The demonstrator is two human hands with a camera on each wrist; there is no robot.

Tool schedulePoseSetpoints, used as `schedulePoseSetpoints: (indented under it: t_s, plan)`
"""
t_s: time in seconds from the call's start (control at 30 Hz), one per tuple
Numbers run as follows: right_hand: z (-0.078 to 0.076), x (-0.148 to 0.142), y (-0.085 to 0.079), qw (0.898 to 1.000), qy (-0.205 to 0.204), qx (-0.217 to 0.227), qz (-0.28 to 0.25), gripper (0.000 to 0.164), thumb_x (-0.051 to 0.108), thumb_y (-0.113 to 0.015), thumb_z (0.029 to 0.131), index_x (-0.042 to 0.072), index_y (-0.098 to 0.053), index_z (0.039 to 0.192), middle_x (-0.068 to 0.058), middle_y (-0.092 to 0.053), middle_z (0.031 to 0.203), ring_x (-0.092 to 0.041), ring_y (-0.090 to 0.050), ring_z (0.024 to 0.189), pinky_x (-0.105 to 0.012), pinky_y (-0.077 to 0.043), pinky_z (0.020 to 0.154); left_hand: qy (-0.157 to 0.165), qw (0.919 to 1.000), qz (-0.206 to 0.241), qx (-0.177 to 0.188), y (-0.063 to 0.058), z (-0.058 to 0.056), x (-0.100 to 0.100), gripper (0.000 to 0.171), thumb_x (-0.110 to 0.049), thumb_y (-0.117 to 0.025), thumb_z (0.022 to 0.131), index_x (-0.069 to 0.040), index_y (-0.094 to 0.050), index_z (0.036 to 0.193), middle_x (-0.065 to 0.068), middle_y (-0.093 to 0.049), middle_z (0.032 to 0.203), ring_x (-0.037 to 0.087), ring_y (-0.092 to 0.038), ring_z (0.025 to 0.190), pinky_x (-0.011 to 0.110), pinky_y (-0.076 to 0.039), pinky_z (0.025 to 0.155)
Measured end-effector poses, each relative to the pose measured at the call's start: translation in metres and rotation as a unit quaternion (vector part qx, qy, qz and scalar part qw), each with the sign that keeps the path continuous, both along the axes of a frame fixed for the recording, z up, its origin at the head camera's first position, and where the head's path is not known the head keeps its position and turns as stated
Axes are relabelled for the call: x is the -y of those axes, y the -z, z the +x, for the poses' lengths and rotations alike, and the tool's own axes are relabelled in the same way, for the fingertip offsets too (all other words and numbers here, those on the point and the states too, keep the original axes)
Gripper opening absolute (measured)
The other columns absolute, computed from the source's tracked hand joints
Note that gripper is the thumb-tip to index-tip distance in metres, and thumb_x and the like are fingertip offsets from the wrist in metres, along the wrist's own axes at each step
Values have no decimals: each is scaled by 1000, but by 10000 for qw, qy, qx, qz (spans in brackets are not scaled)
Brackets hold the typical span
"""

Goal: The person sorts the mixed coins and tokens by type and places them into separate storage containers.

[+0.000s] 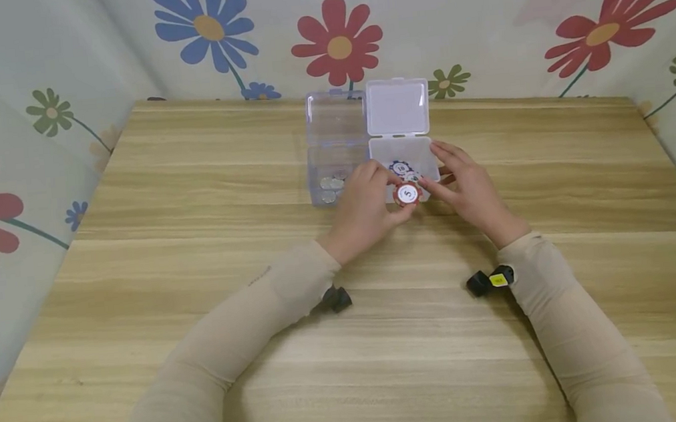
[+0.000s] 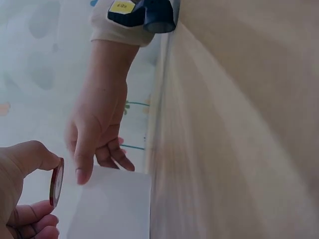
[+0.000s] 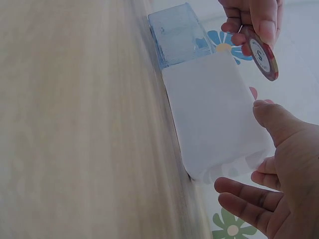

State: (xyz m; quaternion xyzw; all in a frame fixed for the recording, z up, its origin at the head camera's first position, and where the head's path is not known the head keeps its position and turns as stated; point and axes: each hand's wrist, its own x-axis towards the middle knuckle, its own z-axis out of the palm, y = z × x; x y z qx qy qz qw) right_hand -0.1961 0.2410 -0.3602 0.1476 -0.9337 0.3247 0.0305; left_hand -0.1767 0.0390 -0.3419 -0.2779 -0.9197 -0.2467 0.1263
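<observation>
Between thumb and fingers, my left hand (image 1: 364, 205) pinches a red poker chip (image 1: 407, 193) with a 5 on its white centre. The chip is tilted on edge near the front of a white plastic box (image 3: 214, 109). Inside that box lie a blue poker chip (image 1: 399, 167) marked 10 and a whitish one, partly covered. My right hand (image 1: 472, 192) is at the box's right side, fingers spread and fairly straight, the thumb close to the front rim. The right wrist view shows the chip held above the box's rim level.
A clear plastic box (image 1: 338, 154) with several silver coins (image 1: 331, 183) stands against the white box's left side. Both hinged lids, including the white lid (image 1: 397, 107), stand raised at the back. Behind the wooden table (image 1: 424, 364) is a flowered wall covering (image 1: 466, 25).
</observation>
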Motion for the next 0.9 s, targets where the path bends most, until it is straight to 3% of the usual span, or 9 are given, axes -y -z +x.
schedulePoseSetpoints:
  t_s: [0.2,0.5,0.7,0.9]
  plan:
    - [-2,1,0,10000,-54,-4,-28,67,38,-58,85,5,-33,138,-12,-33,144,-30,-62,92,-39,-53,80,-294,9990,141,-312,-1,-16,1,39,-38,-70,71,-6,-61,92,4,-58,89,19,-52,88,28,-44,78]
    - [-2,3,-2,10000,-66,62,-29,68,37,-59,85,6,-33,139,-10,-32,145,-28,-61,94,-38,-53,81,-566,9984,34,68,-5,-34,2,42,-40,-70,72,-6,-60,96,5,-57,93,20,-51,89,31,-42,82]
    - [-2,1,-2,10000,-40,62,-35,68,37,-58,85,5,-32,139,-10,-32,144,-28,-61,93,-38,-53,81,-292,9994,16,209,-9,-46,-1,39,-38,-68,74,-6,-60,96,5,-55,92,19,-48,89,30,-41,81]
    - [-1,-2,0,10000,-7,57,-64,68,38,-58,85,6,-33,139,-9,-32,145,-27,-61,92,-37,-53,80,-126,9985,-373,376,-9,-55,-6,41,-40,-67,75,-6,-61,97,5,-54,93,18,-47,90,30,-40,83]
